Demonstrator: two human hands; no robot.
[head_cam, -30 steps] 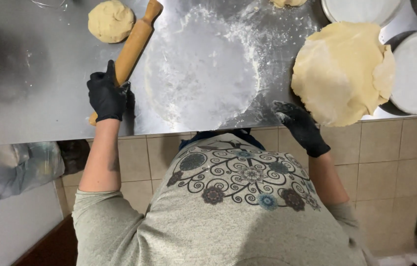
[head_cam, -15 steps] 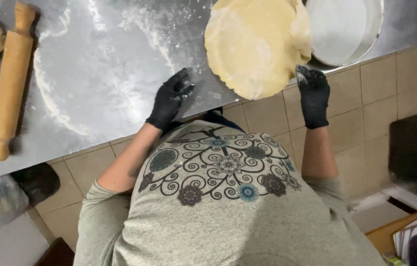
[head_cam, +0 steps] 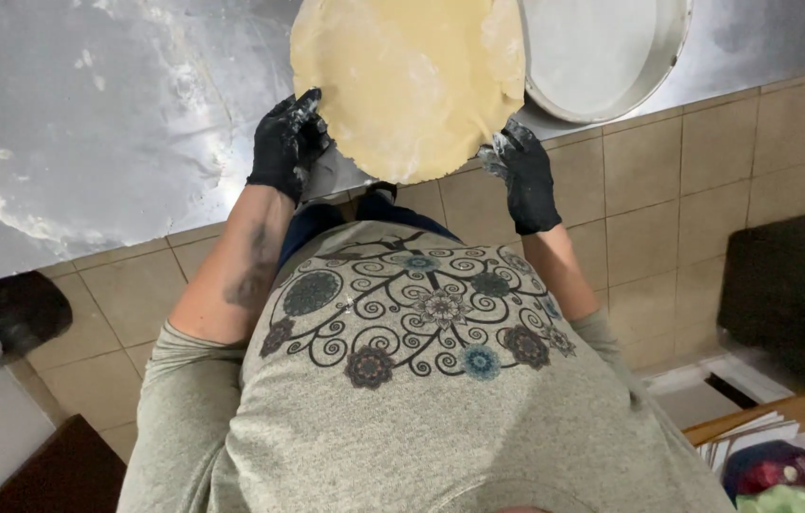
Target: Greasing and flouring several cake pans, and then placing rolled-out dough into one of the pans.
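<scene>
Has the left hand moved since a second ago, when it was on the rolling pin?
Yes. The left hand now grips the dough sheet beside the round pan, across the floured steel counter.

Both hands gloved: left hand (head_cam: 286,144) and right hand (head_cam: 523,173) in black thin disposable gloves, cuffs ending at the wrist, white flour dust on fingers and knuckles. Forearms bare; dark tattoo on the inner left forearm, detail not readable. Grey heathered T-shirt (head_cam: 421,418), short sleeves to about the elbow. Chest print: black swirling scrollwork with round flower medallions in dark teal, blue and brownish-purple. Dark blue garment below the shirt hem.
</scene>
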